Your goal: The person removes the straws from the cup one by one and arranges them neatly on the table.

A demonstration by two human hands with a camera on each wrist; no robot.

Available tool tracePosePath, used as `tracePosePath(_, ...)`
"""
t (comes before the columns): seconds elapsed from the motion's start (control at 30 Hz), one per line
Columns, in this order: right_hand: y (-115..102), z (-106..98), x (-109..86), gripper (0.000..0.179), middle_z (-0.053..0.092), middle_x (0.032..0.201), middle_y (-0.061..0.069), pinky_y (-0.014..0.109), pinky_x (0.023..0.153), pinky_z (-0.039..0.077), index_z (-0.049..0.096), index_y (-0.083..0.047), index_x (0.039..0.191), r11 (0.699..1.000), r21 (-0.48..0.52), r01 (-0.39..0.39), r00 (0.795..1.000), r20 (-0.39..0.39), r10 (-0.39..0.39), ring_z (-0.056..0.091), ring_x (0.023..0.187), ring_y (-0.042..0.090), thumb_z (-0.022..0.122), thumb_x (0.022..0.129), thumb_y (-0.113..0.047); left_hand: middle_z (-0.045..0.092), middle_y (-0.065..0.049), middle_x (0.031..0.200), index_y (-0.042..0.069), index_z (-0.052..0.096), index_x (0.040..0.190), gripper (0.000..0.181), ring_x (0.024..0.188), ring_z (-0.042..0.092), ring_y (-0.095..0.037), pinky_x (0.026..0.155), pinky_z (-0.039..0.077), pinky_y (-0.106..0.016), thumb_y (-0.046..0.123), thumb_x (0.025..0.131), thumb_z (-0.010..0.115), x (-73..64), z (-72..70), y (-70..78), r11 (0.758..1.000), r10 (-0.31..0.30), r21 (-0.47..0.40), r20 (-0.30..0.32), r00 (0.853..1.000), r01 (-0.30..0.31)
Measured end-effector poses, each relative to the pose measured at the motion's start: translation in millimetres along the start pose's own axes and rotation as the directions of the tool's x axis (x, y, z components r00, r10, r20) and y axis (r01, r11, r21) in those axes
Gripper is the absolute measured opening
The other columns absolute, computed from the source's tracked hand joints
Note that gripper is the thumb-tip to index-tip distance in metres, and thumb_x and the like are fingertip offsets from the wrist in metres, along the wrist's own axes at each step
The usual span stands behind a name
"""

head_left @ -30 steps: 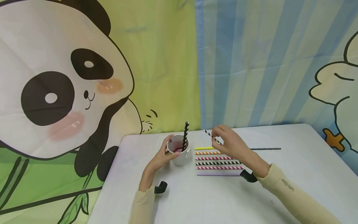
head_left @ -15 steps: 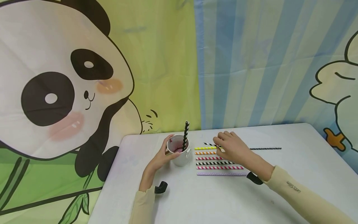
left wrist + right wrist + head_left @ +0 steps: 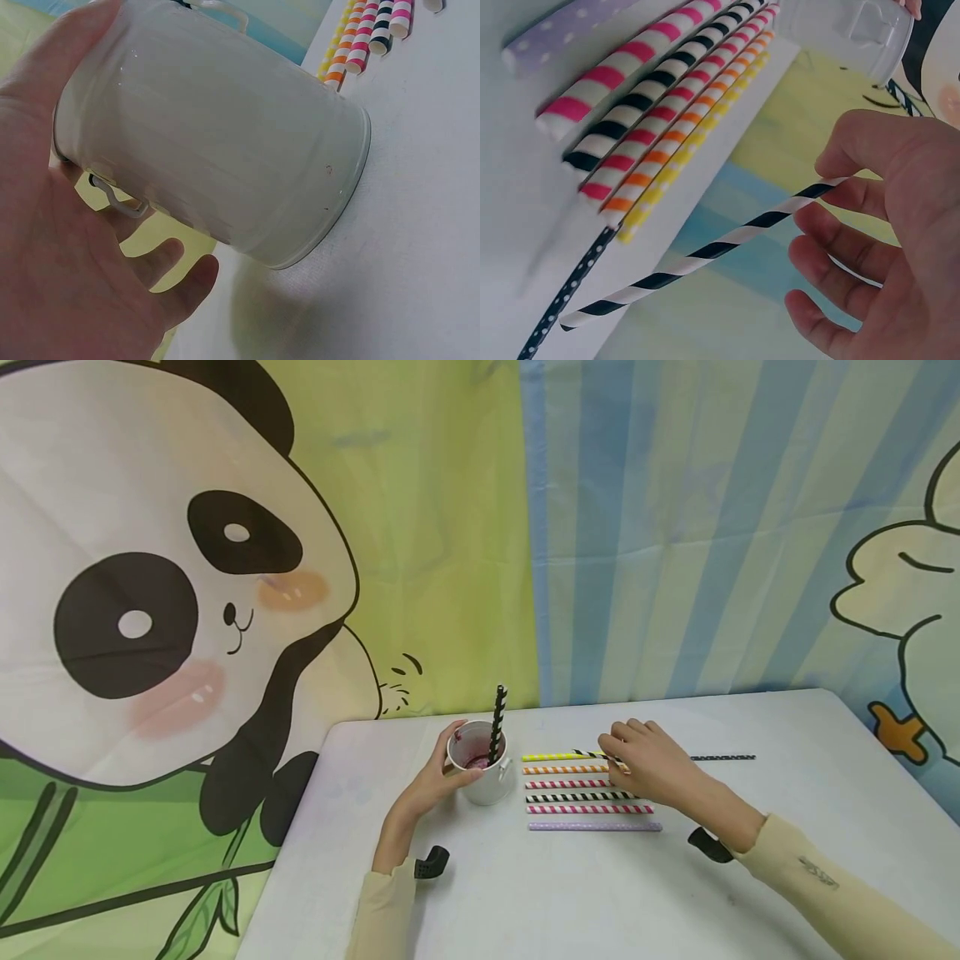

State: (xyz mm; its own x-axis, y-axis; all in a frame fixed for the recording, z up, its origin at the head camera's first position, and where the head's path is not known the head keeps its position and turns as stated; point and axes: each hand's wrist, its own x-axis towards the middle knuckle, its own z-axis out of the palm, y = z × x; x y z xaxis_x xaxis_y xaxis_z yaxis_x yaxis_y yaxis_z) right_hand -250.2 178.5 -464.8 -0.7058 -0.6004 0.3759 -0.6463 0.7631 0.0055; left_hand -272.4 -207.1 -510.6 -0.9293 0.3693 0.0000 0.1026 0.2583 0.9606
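My left hand (image 3: 433, 787) holds a small white pail (image 3: 489, 791), with thumb and fingers round its side. One or more black-and-white straws (image 3: 498, 727) stand in it, leaning on the rim. Between thumb and index finger, my right hand (image 3: 654, 764) pinches a black-and-white striped paper straw (image 3: 720, 250) near one end. In the head view it passes over the yellow straw (image 3: 546, 757) and the orange striped straw (image 3: 555, 770). Below these lie a pink striped straw (image 3: 564, 785), a black striped straw (image 3: 570, 797), another pink one (image 3: 588, 810) and a lilac dotted straw (image 3: 596, 827).
A thin black dotted straw (image 3: 726, 758) lies right of the row, partly behind the right hand. Everything stands on a white table (image 3: 570, 893). A printed curtain (image 3: 442, 568) with a panda hangs along the table's back edge.
My right hand has come down and moved right over the straws, carrying the striped straw, which now lies flatter. The left hand and the pail have stayed put.
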Motion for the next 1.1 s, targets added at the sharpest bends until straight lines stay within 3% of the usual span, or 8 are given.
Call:
tracePosePath(0.17, 13, 0, -13.5, 0.019, 0.049, 0.08, -0.007, 0.035, 0.068, 0.039, 0.056, -0.018, 0.088, 1.0, -0.003, -0.028, 0.999, 0.019, 0.028, 0.044, 0.074, 0.014, 0.074, 0.082, -0.013, 0.031, -0.004, 0.158, 0.046, 0.021, 0.153, 0.087, 0.151, 0.025, -0.035, 0.12, 0.017, -0.065, 0.028, 0.089, 0.077, 0.2, 0.0, 0.2, 1.0, 0.004, -0.002, 0.001, 1.0, -0.004)
tracePosePath(0.93, 64, 4, -59.0, 0.021, 0.053, 0.078, -0.005, 0.043, 0.066, 0.044, 0.059, -0.02, 0.084, 0.985, -0.087, -0.149, 0.977, 0.141, 0.161, 0.051, 0.073, 0.019, 0.079, 0.081, -0.016, 0.032, -0.004, 0.157, 0.047, 0.02, 0.153, 0.087, 0.148, 0.031, -0.039, 0.12, 0.021, -0.063, 0.03, 0.089, 0.077, 0.2, -0.4, 0.3, 1.0, -0.014, 0.0, 0.003, 1.0, 0.014)
tracePosePath(1.1, 72, 8, -65.3, 0.019, 0.055, 0.079, -0.003, 0.043, 0.064, 0.043, 0.061, -0.02, 0.082, 0.98, -0.094, -0.176, 0.966, 0.177, 0.191, 0.051, 0.073, 0.02, 0.079, 0.082, -0.015, 0.032, -0.004, 0.157, 0.037, 0.018, 0.157, 0.091, 0.148, 0.03, -0.039, 0.12, 0.022, -0.063, 0.03, 0.089, 0.077, 0.4, -0.3, 1.4, 1.0, -0.015, 0.004, 0.003, 1.0, 0.015)
